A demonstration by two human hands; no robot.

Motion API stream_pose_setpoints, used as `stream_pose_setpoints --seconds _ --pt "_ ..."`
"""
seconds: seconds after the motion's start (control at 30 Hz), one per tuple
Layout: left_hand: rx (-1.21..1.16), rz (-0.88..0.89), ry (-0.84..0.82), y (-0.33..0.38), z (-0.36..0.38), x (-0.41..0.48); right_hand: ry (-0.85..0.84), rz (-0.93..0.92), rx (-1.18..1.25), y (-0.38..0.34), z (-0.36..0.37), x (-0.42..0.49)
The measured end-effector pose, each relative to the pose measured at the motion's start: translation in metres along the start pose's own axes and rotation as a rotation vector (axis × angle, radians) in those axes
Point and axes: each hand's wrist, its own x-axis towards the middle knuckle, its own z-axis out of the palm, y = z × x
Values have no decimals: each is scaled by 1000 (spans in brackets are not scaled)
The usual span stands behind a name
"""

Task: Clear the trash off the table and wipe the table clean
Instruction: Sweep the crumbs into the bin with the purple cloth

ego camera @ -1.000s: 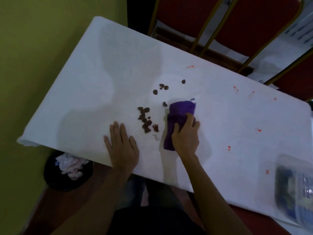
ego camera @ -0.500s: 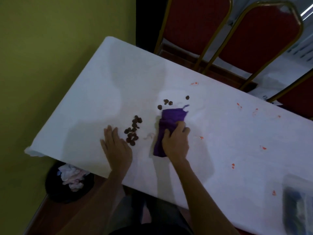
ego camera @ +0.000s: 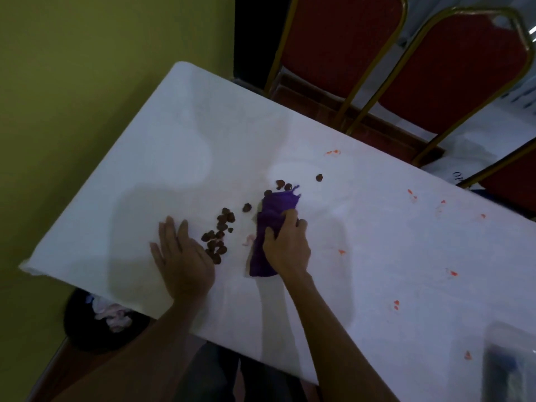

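A purple cloth (ego camera: 272,216) lies on the white table (ego camera: 179,140). My right hand (ego camera: 287,245) grips it, fingers curled into the fabric. Several dark brown crumbs (ego camera: 219,236) lie in a heap just left of the cloth. A few more crumbs (ego camera: 282,184) sit by the cloth's far end. My left hand (ego camera: 181,256) rests flat on the table with straight fingers, right beside the heap. Small orange-red stains (ego camera: 412,194) dot the table to the right.
A black bin (ego camera: 87,323) holding crumpled white trash stands on the floor under the table's near left edge. Red chairs with gold frames (ego camera: 342,53) stand behind the table. A clear plastic package (ego camera: 510,364) lies at the table's near right. A green wall is on the left.
My right hand has closed tighter on the cloth, which now looks bunched. The crumb heap lies closer to my left hand, and the camera has tilted so the table sits lower in view.
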Motion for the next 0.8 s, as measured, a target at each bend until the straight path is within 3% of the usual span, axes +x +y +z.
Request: stream_pose_setpoints --seconds 0.2,0.37,0.63,0.8 --pt "-7 -20 -31 1 -1 1 278 151 71 47 -78 52" --pt "13 24 28 -5 2 0 233 170 -55 64 -94 121" --pt "35 20 58 -1 4 2 176 -181 -73 15 -27 109" --pt "52 20 45 0 0 0 -4 -542 -120 -15 12 66"
